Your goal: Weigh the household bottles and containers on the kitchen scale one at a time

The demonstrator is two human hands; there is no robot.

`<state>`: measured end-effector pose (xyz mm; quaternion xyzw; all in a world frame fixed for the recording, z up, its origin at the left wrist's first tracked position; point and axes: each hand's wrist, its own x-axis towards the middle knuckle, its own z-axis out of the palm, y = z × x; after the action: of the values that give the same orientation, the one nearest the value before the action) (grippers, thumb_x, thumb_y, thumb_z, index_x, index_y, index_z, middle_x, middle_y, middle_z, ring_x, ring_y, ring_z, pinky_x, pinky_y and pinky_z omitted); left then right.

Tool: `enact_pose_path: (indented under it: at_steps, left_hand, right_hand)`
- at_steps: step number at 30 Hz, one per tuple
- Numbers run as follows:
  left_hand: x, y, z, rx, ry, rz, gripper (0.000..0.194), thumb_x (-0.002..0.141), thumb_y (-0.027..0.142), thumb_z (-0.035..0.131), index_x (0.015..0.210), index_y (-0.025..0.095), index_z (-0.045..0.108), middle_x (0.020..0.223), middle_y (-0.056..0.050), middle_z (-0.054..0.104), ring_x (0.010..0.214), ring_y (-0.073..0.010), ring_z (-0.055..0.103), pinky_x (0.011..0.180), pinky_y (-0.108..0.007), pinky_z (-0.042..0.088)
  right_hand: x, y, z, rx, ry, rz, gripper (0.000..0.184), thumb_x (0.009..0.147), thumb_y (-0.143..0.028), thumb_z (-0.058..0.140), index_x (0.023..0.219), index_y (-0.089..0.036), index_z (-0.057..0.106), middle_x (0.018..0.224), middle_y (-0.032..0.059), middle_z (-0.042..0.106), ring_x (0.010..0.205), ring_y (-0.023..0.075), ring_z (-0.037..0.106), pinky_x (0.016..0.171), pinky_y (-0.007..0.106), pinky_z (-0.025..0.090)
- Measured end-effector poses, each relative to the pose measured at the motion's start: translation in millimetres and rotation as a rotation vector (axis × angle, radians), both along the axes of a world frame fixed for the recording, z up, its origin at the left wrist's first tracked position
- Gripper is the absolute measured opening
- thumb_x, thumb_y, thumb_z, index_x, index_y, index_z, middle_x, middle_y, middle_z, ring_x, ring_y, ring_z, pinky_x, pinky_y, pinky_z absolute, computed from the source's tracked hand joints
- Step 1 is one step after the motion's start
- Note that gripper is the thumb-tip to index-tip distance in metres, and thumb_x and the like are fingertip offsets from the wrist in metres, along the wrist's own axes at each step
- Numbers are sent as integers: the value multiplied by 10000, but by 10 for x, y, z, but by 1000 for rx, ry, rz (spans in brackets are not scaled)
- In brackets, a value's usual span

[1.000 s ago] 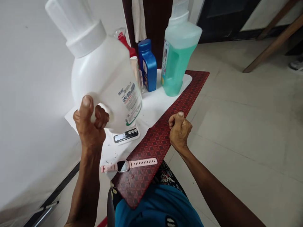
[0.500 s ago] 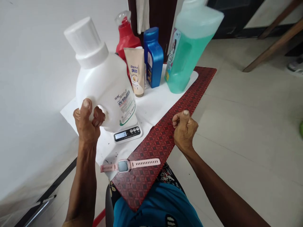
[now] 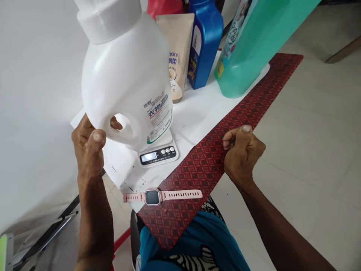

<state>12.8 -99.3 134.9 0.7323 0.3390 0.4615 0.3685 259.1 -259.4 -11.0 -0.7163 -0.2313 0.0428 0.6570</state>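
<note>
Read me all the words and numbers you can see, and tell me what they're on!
"衣物" in big letters on the jug; what follows it is blurred.
"CLOTHING" in red, on the jug too.
"ejoice" on the tube; the jug hides its start.
"柔" just under that.
Too small or blurred to read: the jug's tiny print, and the writing on the blue bottle, green bottle and scale.

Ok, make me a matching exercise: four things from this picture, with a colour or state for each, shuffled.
Things:
1. Jug
2. Scale
3. Watch
4. Tube

Descriptions:
A. Pink strap, dark screen
B. Beige, partly hidden by a larger container
C. Display lit
D. White, fingers visible through its handle hole

Pairs: 1-D, 2-C, 3-A, 4-B
</note>
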Motion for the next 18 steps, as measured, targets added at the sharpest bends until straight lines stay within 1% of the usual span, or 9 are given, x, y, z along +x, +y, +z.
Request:
enact_pose_path:
  at_steps: [2,3,6,8,10,14,16,18]
  left_hand:
    - [-115,44,-56,48,-60,19,625,785,868,695,862,253,776,826,-51,707,828,-257,662,782,-422,546]
    - [-178,73,-86,70,-99,37,606,829,844,677,889,249,774,816,-45,699,805,-244,661,752,-407,545]
    - [-340,157,-159,62,-192,169,557,897,771,670,872,221,749,750,-29,678,726,-206,651,681,-361,534]
    - [-377,188,-185,56,-224,216,539,918,732,667,877,199,740,734,-33,682,714,-198,660,685,-355,542]
    - [-333,194,-194,78,-253,199,514,922,698,679,896,188,734,753,-39,690,721,-193,664,679,-350,543]
    - [-100,169,-191,146,-300,77,454,972,644,664,894,199,701,794,-32,656,747,-180,650,687,-345,543]
    - [6,154,-187,160,-326,40,461,983,662,657,869,216,668,832,-29,644,777,-180,655,707,-350,553]
    - [70,133,-182,169,-332,47,490,961,709,668,851,233,638,899,-31,658,840,-192,675,723,-352,564]
  right_hand:
    - [-6,10,16,4,-4,-6,681,1060,-713,406,609,-227,562,557,6,518,539,137,482,554,338,355]
    - [-8,15,22,7,-7,-8,686,1057,-715,409,602,-225,560,549,1,514,529,133,476,545,330,350]
    - [-9,29,35,7,-13,-12,696,1054,-715,413,587,-220,558,530,-10,507,509,128,462,529,313,337]
    - [-9,31,39,-2,-18,-13,692,1057,-703,419,586,-217,562,532,-11,510,511,126,467,531,310,341]
    - [-9,29,36,-14,-29,-13,691,1062,-691,419,583,-215,561,531,-11,507,511,122,465,532,311,340]
    - [-4,26,21,-35,-51,-11,688,1076,-666,408,578,-215,554,530,-13,502,506,118,458,526,316,333]
    - [-1,29,20,-36,-57,-12,685,1082,-650,400,576,-215,553,533,-11,504,510,118,464,528,317,336]
    - [-2,34,31,-36,-57,-13,684,1083,-645,392,575,-217,551,534,-9,505,512,118,465,530,318,336]
